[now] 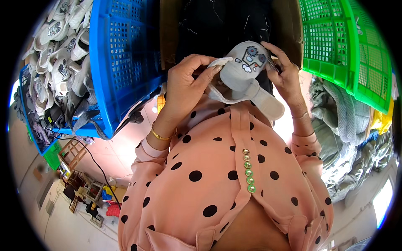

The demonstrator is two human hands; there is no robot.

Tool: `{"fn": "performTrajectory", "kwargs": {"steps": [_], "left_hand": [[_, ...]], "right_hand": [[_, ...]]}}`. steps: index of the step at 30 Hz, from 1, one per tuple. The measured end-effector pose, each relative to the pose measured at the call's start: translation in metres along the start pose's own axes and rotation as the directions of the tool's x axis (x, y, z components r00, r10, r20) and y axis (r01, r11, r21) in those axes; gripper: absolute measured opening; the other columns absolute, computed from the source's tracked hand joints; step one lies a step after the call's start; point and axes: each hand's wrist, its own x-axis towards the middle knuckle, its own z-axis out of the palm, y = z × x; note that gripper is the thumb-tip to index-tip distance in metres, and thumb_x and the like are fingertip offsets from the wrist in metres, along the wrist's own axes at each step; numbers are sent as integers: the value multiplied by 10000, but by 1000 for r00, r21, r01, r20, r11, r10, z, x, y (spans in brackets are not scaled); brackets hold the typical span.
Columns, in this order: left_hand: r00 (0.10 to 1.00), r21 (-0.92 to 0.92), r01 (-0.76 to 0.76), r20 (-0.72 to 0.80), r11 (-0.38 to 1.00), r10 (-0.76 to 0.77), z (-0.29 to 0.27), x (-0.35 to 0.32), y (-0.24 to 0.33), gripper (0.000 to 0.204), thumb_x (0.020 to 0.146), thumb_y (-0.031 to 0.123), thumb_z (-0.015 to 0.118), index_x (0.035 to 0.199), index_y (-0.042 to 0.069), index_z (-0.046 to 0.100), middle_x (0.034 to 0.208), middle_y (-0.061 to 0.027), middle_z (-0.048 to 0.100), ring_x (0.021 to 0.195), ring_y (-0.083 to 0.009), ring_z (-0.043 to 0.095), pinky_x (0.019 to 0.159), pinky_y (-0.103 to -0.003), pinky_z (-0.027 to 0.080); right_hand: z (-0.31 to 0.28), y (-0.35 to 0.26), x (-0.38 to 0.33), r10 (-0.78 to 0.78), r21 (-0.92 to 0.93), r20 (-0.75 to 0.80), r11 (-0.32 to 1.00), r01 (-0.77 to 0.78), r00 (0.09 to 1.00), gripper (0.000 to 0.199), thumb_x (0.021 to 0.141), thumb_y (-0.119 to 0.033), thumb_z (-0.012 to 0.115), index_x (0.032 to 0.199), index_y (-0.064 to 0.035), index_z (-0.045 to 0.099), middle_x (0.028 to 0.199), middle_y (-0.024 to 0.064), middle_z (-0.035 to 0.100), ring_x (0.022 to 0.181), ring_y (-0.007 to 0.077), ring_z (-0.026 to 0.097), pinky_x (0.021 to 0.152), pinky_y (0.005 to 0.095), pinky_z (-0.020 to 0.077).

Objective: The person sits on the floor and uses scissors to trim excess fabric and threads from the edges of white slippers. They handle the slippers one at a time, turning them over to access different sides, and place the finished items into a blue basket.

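In front of my chest is a pale grey fabric shoe upper (236, 81) with a cartoon patch of gears and clouds on its toe part and a strap hanging toward me. My left hand (184, 81) pinches its padded edge between thumb and fingers. On the other side, my right hand (284, 75) is closed at the toe edge, thumb and fingers curled together. Something small, dark and thin shows between those fingers, too unclear to name. Part of the upper's inside faces my body.
A blue plastic basket (125, 62) stands at left, beside a heap of similar shoe uppers (63, 62). To the right is a green plastic basket (331, 46), with grey fabric pieces (347, 113) piled in clear bags below it. A black cable (98, 163) hangs at lower left near wooden stools (75, 154).
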Motion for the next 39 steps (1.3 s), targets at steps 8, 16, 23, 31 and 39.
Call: {"fn": "performTrajectory", "kwargs": {"steps": [8, 16, 23, 31, 39], "left_hand": [[978, 80, -205, 52, 975, 202, 7, -12, -14, 146, 863, 73, 700, 994, 10, 701, 845, -96, 669, 710, -158, 650, 626, -238, 506], [952, -202, 231, 247, 952, -179, 3, -9, -10, 202, 877, 100, 678, 1022, -38, 704, 872, -77, 707, 760, -88, 630, 680, -207, 488], [849, -407, 513, 374, 756, -374, 5, -5, -8, 241, 838, 138, 713, 1018, -22, 722, 872, -89, 715, 768, -117, 653, 732, -229, 511], [841, -451, 539, 326, 711, -432, 3, -8, -13, 233, 828, 129, 726, 1015, -10, 725, 865, -97, 714, 782, -143, 665, 768, -251, 521], [839, -447, 544, 301, 710, -453, 5, -11, -7, 211, 837, 115, 718, 1011, -5, 729, 859, -92, 715, 773, -130, 659, 753, -243, 516]], "right_hand": [[18, -39, -8, -167, -103, 173, 977, 187, 971, 304, 823, -213, 715, 1075, -56, 647, 756, 86, 658, 665, 219, 666, 613, 291, 515], [23, -31, 2, 49, 66, 388, 995, -80, 920, 240, 839, -147, 662, 1027, 1, 642, 837, 135, 663, 676, 247, 636, 634, 286, 497], [25, -23, -14, -165, 13, 227, 986, 166, 960, 294, 912, -259, 654, 1048, -3, 607, 740, 112, 663, 660, 228, 660, 591, 275, 500], [13, -21, -23, -418, -572, 162, 698, 430, 894, 443, 842, -537, 618, 777, -107, 532, 569, 14, 522, 521, 201, 578, 459, 321, 452], [18, -29, -23, -444, -639, 150, 638, 429, 883, 386, 811, -465, 674, 733, -116, 529, 587, 8, 525, 549, 187, 576, 474, 310, 455]]}}
